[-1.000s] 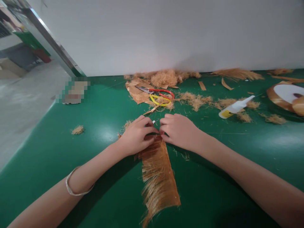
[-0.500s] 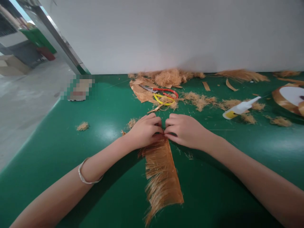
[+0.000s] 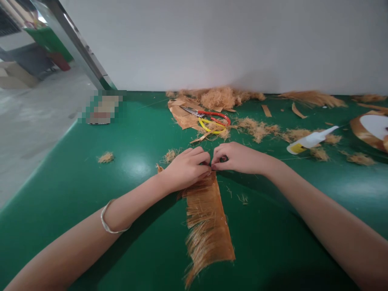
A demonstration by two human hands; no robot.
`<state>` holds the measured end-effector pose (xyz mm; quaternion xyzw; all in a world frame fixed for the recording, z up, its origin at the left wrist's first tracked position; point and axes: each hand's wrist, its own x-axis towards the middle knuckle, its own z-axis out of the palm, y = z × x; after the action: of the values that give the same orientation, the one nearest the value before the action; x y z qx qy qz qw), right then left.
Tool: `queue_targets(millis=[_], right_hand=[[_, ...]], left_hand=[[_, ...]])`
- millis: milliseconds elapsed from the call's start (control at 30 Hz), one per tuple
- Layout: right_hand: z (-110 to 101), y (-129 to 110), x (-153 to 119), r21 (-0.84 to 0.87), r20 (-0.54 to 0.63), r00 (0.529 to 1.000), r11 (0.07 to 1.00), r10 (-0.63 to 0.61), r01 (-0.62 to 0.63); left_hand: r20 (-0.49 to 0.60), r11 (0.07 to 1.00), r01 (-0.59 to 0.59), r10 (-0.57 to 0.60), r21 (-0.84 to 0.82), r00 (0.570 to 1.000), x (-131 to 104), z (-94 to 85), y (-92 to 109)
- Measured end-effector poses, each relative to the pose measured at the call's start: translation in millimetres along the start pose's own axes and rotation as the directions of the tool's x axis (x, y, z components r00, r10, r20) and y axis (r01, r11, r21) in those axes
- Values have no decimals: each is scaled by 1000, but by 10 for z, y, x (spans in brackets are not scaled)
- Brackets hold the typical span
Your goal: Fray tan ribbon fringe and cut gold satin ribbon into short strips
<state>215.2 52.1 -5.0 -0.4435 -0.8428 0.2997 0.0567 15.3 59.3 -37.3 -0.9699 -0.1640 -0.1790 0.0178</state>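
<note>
A brown fringed strip of fibre material (image 3: 210,226) lies lengthwise in front of me, its left side frayed into loose threads and its right edge straight, with shiny specks along it. My left hand (image 3: 190,167) is closed on the far end of the strip, its fingertips pressed down there. Close beside it, my right hand (image 3: 232,157) pinches at the strip's far right corner, thumb and index finger together. The fingers hide that end of the strip, and whether anything else is between them I cannot make out.
Scissors (image 3: 212,119) with red and yellow handles lie beyond my hands among fibre scraps (image 3: 222,98). A white glue bottle (image 3: 309,141) rests on its side at the right, near a brown-rimmed roll (image 3: 360,131). A pale wall (image 3: 212,44) closes off the green table's far edge.
My right hand has shifted slightly up and its fingers have curled into a rounder pinch. The left hand stays at the strip's far end. The view has moved a little.
</note>
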Motion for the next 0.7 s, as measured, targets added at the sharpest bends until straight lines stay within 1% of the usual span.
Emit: queue_targets(millis=[133,333,500,600,700], right_hand=[[2,9,30,38,65,997,999,29,-31],[-34,8,64,7,135,988,997,69,-71],[-29,1,52,-13,147,988,999,44,-43],[-20,-9,23,-40,154,988,999,25,-19],[-2,-16,-5,-65,132,991,998,15,-7]], left_hand=[[-23,996,-47,49,81,999,-5,11,16],[-89,980,-96,113,173,990,-25,51,10],[-97,961,-145,172,237,980,-21,30,18],[-102,962,-136,164,237,981,-12,24,29],[-107,976,-76,100,204,989,-3,31,42]])
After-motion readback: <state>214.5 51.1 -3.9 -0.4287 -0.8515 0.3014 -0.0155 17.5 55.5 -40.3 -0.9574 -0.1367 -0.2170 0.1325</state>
